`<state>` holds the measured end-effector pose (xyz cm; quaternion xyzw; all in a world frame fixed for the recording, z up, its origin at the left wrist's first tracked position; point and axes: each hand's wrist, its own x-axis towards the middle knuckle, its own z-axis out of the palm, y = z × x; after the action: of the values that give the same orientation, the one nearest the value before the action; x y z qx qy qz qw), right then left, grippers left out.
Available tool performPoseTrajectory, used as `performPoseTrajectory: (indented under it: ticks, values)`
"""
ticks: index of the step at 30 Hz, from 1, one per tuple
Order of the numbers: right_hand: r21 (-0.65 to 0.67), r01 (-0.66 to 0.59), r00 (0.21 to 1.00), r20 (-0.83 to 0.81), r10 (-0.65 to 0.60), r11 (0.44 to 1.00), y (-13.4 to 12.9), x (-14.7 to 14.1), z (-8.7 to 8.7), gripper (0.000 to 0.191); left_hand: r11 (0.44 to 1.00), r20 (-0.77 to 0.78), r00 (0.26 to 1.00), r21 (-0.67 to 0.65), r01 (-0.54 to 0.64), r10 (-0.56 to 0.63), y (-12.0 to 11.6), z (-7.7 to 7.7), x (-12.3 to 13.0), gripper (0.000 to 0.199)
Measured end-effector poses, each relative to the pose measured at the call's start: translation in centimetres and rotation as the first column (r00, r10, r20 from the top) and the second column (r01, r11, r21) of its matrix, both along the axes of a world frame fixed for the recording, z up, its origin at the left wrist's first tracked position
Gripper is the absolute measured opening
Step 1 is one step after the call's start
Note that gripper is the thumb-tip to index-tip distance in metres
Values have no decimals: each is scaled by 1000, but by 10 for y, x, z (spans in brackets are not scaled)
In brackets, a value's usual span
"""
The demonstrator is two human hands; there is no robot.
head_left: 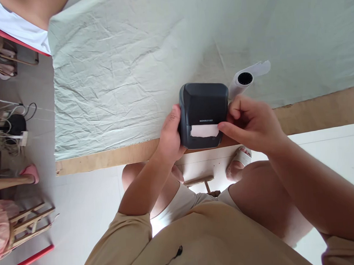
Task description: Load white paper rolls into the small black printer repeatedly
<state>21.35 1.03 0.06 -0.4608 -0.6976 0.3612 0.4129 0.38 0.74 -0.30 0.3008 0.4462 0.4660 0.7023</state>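
A black label printer (205, 103) is held over the table's front edge, with a white paper strip (204, 131) showing at its slot. My left hand (171, 134) wraps round the printer's left side, thumb along its edge. At the right side, my right hand (250, 122) has its index finger or thumb tip at the strip's right end, its other fingers curled against the printer. Just behind that hand, a roll of white paper (235, 88) with a dark core lies on the cloth, its loose end trailing right.
A pale green cloth (111, 72) covers the table, whose wooden edge (107, 156) runs along the front. Another person's arm (40, 9) rests at the upper left. Cables (5, 137), a wooden stool (32, 223) and a pink-shod foot (31, 174) are on the left.
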Motion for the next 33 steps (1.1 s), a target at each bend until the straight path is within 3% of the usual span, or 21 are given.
performPoseTrajectory:
  ticks: [6, 9, 12, 15, 18, 20, 23, 25, 27, 30, 33]
  values:
    - [37, -25, 999, 37, 24, 999, 1, 8, 8, 48, 999, -36, 999, 12, -34, 35, 1, 4, 2, 55]
    - [166, 115, 993, -6, -115, 979, -3, 3, 13, 41, 1000, -52, 999, 2, 11, -11, 2, 3, 2, 61]
    - [291, 326, 940, -199, -277, 899, -6, -8, 16, 42, 998, -46, 997, 28, 63, -61, 1, 3, 0, 68]
    - [337, 407, 910, -226, -347, 849, -4, -16, 18, 38, 993, -40, 995, 75, 93, -90, -2, 5, -3, 59]
    - [438, 311, 934, 26, -357, 843, -1, -17, 20, 23, 988, -47, 994, 113, 103, -98, -5, 6, -3, 55]
    - [507, 216, 903, 221, -368, 834, -1, -16, 22, 20, 987, -75, 993, 131, 98, -88, -6, 7, -2, 55]
    - [481, 131, 839, 412, -355, 867, -2, -13, 25, 20, 985, -115, 990, 142, 94, -78, -6, 9, 0, 58]
    - [404, 76, 830, 481, -282, 912, -1, -10, 27, 12, 985, -126, 988, 139, 106, -88, -6, 9, -1, 59]
    - [322, 15, 842, 507, -185, 947, -1, -7, 30, 9, 984, -135, 986, 131, 120, -102, -5, 10, -2, 59]
    - [292, -46, 892, 443, -93, 955, -3, -3, 39, 21, 985, -103, 988, 110, 130, -119, -5, 9, -3, 59]
    - [243, -20, 982, 188, -27, 970, -5, 6, 47, 29, 991, -55, 993, 80, 107, -102, -5, 7, -3, 55]
